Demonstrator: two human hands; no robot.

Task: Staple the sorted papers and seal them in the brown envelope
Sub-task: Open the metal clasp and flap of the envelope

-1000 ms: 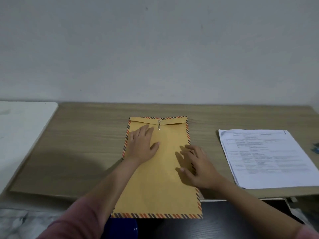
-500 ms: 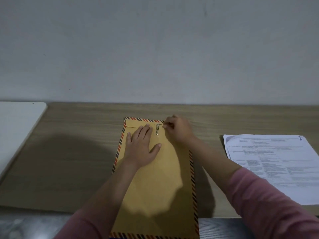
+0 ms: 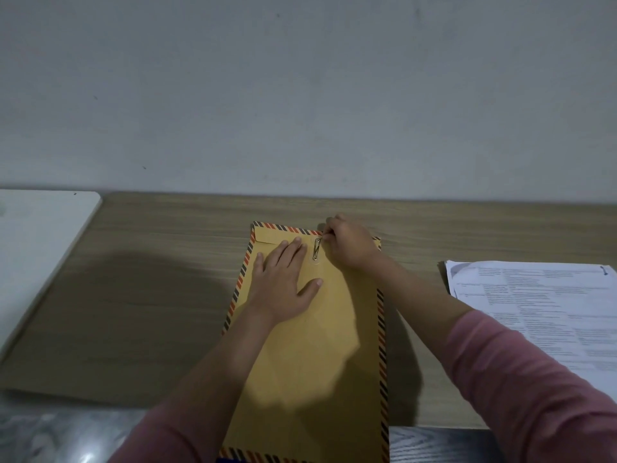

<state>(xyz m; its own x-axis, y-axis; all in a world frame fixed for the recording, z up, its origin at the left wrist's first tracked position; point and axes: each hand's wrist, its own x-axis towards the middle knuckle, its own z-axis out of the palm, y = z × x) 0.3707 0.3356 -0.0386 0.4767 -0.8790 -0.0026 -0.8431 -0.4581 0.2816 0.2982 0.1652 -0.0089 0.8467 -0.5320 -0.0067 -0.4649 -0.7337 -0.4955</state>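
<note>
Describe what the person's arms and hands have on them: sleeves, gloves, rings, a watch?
Both arms wear pink long sleeves pushed up toward the elbows, so the forearms are bare. The left hand and right hand are bare too: no gloves, and no rings, watch or bracelet visible from the head view. The sleeve fabric looks plain, with no visible pattern or marking.

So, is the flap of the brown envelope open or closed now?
Closed: the flap lies folded flat on the brown envelope, metal clasp over it.

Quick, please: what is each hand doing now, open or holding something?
Left hand: open, flat on the envelope.
Right hand: fingers curled at the clasp; grip cannot be told.
</note>
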